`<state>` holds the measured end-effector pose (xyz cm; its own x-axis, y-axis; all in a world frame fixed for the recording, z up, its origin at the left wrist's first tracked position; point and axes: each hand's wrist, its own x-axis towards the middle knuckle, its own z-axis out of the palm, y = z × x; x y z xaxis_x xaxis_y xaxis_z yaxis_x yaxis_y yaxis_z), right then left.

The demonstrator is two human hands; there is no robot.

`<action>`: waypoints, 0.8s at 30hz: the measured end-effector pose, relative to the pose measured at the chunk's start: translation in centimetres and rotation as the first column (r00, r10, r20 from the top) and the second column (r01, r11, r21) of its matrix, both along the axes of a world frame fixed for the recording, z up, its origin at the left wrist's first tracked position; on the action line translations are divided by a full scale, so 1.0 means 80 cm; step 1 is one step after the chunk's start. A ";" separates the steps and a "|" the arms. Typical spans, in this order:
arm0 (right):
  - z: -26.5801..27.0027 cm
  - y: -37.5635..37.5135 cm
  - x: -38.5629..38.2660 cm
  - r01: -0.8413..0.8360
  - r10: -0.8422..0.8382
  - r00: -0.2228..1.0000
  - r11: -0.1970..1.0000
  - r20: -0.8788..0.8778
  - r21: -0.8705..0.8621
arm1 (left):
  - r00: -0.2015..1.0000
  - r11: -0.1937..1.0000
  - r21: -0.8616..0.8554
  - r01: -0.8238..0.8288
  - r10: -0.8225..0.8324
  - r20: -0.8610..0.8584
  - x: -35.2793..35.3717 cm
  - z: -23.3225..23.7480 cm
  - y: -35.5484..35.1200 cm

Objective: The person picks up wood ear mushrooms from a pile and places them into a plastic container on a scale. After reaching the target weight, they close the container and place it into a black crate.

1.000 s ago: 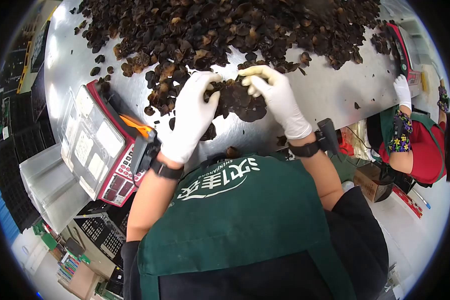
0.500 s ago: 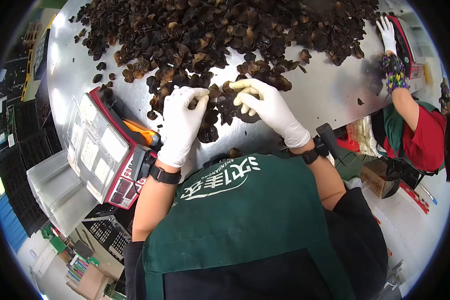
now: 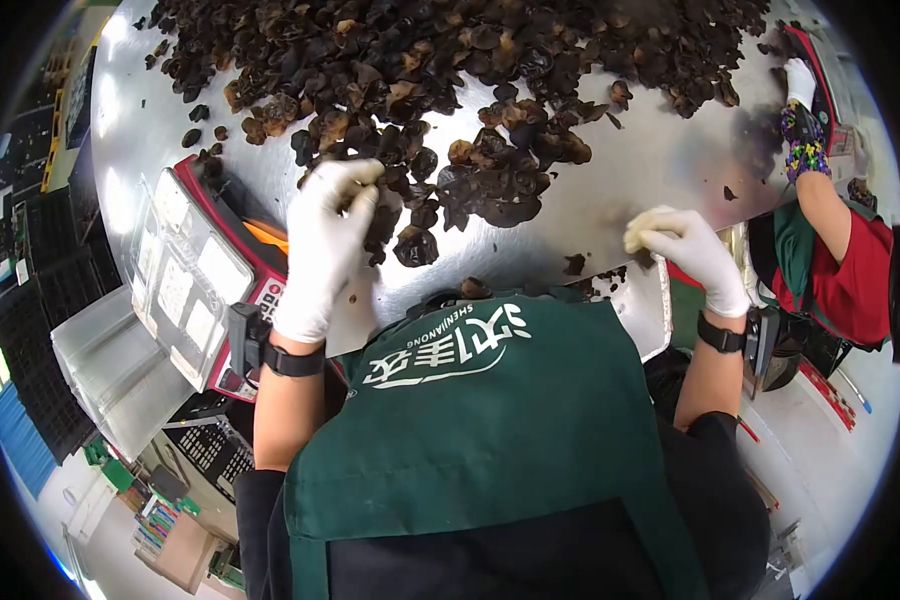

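Note:
Dark wood ear mushrooms point(image 3: 440, 60) lie in a large heap on the metal table point(image 3: 570, 240), with a smaller cluster point(image 3: 495, 185) nearer me. My left hand point(image 3: 325, 240), in a white glove, is at the left edge of this cluster. Its fingers are curled toward the thumb; whatever is between them is hidden. Over the table's front edge on the right is my gloved right hand point(image 3: 695, 255), fingers pinched together. A small dark, blurred piece shows under its fingertips. Below it, a white container point(image 3: 655, 315) is partly visible, with dark bits near its rim.
A red weighing scale point(image 3: 205, 280) stands left, an orange-handled tool point(image 3: 267, 236) behind it. Clear plastic sheets or bags point(image 3: 120, 370) hang beside the scale. At the far right a co-worker's gloved hand point(image 3: 800, 82) is by another red scale point(image 3: 820, 80).
My right hand has left the mushroom cluster and moved right, past the table edge. My left hand has shifted slightly left. The white container has come into view. The co-worker's hand has moved down a little.

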<state>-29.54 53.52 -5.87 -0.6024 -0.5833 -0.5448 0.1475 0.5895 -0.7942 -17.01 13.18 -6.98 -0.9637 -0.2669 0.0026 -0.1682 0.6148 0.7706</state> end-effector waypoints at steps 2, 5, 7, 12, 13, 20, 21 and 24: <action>0.004 0.018 0.004 0.113 -0.112 0.994 0.990 -0.015 0.086 | 0.992 0.989 -0.104 0.110 -0.103 0.071 0.009 -0.018 0.020; 0.000 -0.040 0.003 0.131 -0.129 0.954 0.991 -0.271 -0.010 | 0.969 0.876 -0.420 0.236 -0.177 0.174 0.018 -0.055 0.044; -0.021 -0.096 0.001 0.093 -0.146 0.888 0.986 -0.436 -0.140 | 0.972 0.867 -0.444 0.224 -0.168 0.162 0.022 -0.057 0.046; -0.062 -0.212 -0.008 -0.206 0.202 0.567 0.973 -0.799 0.099 | 0.983 0.919 -0.373 0.131 -0.072 0.168 0.039 -0.048 0.027; -0.075 -0.217 -0.005 -0.228 0.266 0.513 0.959 -0.816 0.170 | 0.984 0.934 -0.337 0.116 -0.061 0.169 0.042 -0.047 0.022; -0.075 -0.197 -0.029 -0.019 -0.060 0.949 0.969 -0.309 -0.245 | 0.999 0.940 -0.339 0.035 -0.025 0.031 0.018 -0.023 0.037; -0.066 -0.192 -0.029 0.051 -0.112 0.972 0.957 -0.204 -0.285 | 0.998 0.942 -0.330 0.052 -0.057 -0.006 0.007 -0.021 0.042; -0.055 -0.179 -0.028 0.222 -0.228 0.973 0.882 0.036 -0.416 | 0.987 0.946 -0.304 0.108 -0.140 -0.084 -0.030 -0.027 0.058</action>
<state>-31.75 39.23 -10.30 -0.7501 -0.6020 -0.2739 0.2239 0.1586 -0.9616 -19.45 17.78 -9.12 -0.9794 -0.1173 0.1642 -0.0058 0.8297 0.5582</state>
